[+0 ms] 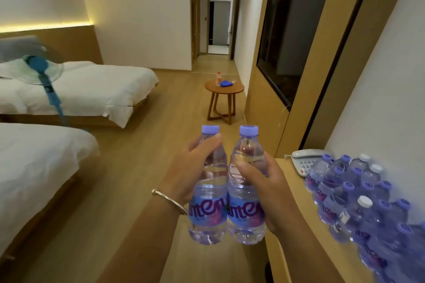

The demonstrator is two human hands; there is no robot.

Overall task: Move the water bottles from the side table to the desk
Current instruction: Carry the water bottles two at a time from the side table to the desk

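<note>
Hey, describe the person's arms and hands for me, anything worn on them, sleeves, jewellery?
Both forearms are bare, with no sleeves in view. The left wrist carries a thin silver bangle, open-ended, with a plain smooth band. The left hand and right hand show no gloves, rings or watch.

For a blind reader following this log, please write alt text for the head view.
Two hands each hold an upright water bottle side by side: left hand on the left bottle, right hand on the right bottle. At right, a desk carries many more bottles and a telephone; a round side table stands beyond.
</note>
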